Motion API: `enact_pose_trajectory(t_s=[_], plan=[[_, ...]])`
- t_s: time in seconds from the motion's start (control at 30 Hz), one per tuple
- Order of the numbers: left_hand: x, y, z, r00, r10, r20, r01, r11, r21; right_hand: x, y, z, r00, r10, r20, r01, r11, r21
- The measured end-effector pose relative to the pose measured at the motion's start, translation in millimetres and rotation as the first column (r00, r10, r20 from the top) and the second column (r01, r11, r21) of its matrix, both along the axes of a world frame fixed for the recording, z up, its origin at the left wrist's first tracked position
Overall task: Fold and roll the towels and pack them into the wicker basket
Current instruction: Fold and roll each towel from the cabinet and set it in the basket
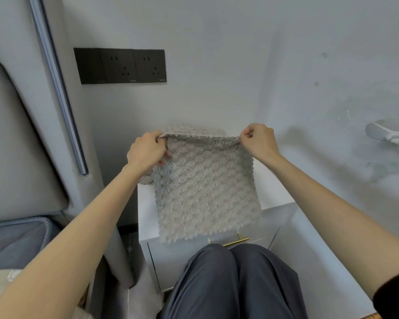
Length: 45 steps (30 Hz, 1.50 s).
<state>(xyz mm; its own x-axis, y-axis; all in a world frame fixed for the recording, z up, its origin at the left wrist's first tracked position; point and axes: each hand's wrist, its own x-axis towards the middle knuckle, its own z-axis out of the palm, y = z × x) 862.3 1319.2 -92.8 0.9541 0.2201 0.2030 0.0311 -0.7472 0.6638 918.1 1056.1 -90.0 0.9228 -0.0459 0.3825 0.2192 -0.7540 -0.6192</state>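
Observation:
A beige-grey nubby towel (pixel 205 194) hangs spread out above the white nightstand (pixel 145 217), its lower edge draped over the front. My left hand (pixel 145 151) pinches its upper left corner and my right hand (pixel 258 140) pinches its upper right corner, both raised and stretching the top edge taut. Behind the top edge a further fold of towel (pixel 194 130) shows. A sliver of wicker (pixel 364 316) shows at the bottom right edge; I cannot tell whether it is the basket.
The nightstand has a drawer with a gold handle (pixel 236 241). My knees in dark trousers (pixel 230 284) are right in front of it. A padded headboard and bed (pixel 16 180) lie to the left, black wall sockets (pixel 120 65) above, and a white wall fitting (pixel 389 134) at right.

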Motion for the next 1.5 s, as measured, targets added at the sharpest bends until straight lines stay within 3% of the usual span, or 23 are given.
enact_pose_trajectory(t_s=[0.2, 0.43, 0.53, 0.8, 1.0, 1.13, 1.37, 1.5], plan=[[-6, -1, -23, 0.998, -0.059, -0.006, 0.056, 0.978, -0.199, -1, -10, -27, 0.997, -0.033, -0.076, 0.037, 0.998, 0.054], [-28, -11, -52, 0.959, -0.121, -0.257, -0.083, 0.746, -0.661, -34, -25, -64, 0.958, 0.057, -0.282, 0.055, 0.926, 0.374], [-41, -11, -72, 0.952, -0.093, -0.292, -0.129, 0.743, -0.657, -52, -29, -79, 0.916, 0.106, -0.386, 0.096, 0.878, 0.47], [-71, -3, -100, 0.939, -0.113, -0.325, -0.131, 0.755, -0.643, -78, -34, -104, 0.874, 0.127, -0.468, 0.114, 0.884, 0.453], [-84, 1, -113, 0.954, -0.088, -0.287, -0.059, 0.883, -0.466, -83, -36, -110, 0.882, 0.117, -0.457, 0.043, 0.944, 0.326], [-87, 1, -113, 0.959, -0.081, -0.271, 0.014, 0.971, -0.239, -85, -35, -114, 0.908, 0.076, -0.412, -0.005, 0.985, 0.17], [-87, -2, -113, 0.958, -0.078, -0.278, 0.073, 0.997, -0.027, -84, -36, -121, 0.912, 0.073, -0.404, -0.056, 0.997, 0.054], [-81, -3, -110, 0.947, -0.012, -0.322, 0.083, 0.975, 0.207, -77, -37, -119, 0.913, 0.038, -0.407, -0.07, 0.996, -0.064]])
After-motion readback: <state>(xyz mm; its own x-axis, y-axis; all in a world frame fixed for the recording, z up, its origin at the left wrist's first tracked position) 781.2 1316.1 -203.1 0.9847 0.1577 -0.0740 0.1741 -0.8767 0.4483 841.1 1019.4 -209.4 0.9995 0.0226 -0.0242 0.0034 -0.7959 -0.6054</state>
